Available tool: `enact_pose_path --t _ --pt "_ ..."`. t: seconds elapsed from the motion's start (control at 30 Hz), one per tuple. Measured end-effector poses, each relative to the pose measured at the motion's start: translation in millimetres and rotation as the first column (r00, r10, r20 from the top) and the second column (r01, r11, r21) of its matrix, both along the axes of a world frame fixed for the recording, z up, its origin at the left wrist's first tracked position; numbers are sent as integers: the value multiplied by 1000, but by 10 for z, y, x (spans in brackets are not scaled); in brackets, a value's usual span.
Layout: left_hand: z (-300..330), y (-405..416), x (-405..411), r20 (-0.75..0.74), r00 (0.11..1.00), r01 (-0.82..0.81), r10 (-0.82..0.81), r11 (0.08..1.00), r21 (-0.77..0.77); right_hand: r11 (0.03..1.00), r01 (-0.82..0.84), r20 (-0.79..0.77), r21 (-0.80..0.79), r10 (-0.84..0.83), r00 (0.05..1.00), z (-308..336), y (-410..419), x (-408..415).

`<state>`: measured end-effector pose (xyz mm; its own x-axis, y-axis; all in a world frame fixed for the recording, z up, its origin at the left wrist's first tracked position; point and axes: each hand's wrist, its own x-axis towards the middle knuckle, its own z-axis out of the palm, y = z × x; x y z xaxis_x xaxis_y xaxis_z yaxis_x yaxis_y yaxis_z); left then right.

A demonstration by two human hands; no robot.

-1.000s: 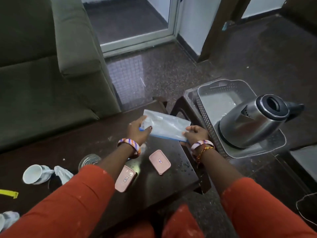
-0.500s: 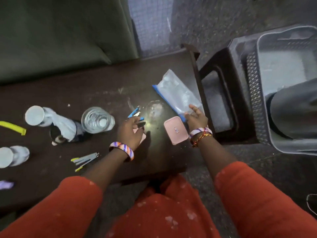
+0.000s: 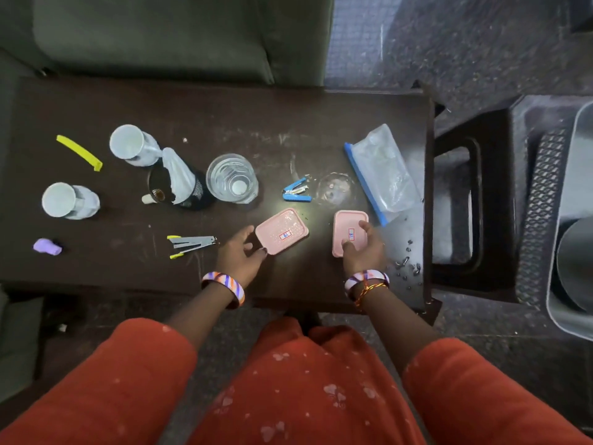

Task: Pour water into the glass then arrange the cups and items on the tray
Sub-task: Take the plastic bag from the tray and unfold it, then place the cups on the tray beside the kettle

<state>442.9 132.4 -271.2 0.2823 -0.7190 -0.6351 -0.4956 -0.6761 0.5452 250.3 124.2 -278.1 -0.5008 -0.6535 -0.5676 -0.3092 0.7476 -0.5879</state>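
Observation:
A clear glass [image 3: 231, 179] holding water stands mid-table. Two white cups [image 3: 133, 146] [image 3: 65, 200] lie on their sides at the left. Two pink lidded boxes sit near the front edge. My left hand [image 3: 239, 252] pinches the near-left corner of the left pink box [image 3: 281, 230]. My right hand [image 3: 364, 248] grips the right pink box [image 3: 349, 231] from its near side. The grey perforated tray [image 3: 542, 200] stands on a stool at the far right, with the steel kettle [image 3: 577, 261] in it, cut by the frame edge.
On the dark table [image 3: 224, 117] lie a zip bag [image 3: 382, 175], a blue stapler [image 3: 296, 190], a clear round dish [image 3: 335, 191], a black mesh holder [image 3: 189, 191], a grey clipper [image 3: 191, 245], a yellow clip [image 3: 80, 152] and a purple piece [image 3: 47, 246]. Water drops dot the right front corner. A sofa sits behind.
Both hands let go of the zip bag, which now lies on the table, and came back to the pink boxes. My view has tilted down and left.

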Motion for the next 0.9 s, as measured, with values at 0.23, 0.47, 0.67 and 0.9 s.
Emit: enact_pose_path --t 0.23,0.47,0.67,0.9 --pt "204 60 310 -46 995 -91 88 993 -76 881 -428 -224 -202 384 896 239 -24 373" --pt "379 129 1263 -43 972 -233 229 963 -133 421 -873 -155 -246 872 464 322 -68 1536" --pt "303 257 2492 64 960 -258 274 948 -186 216 -955 -121 -202 962 243 319 -169 2851" --pt "92 25 3558 228 941 -188 251 946 -266 376 -919 -389 -120 834 392 270 -890 3989"
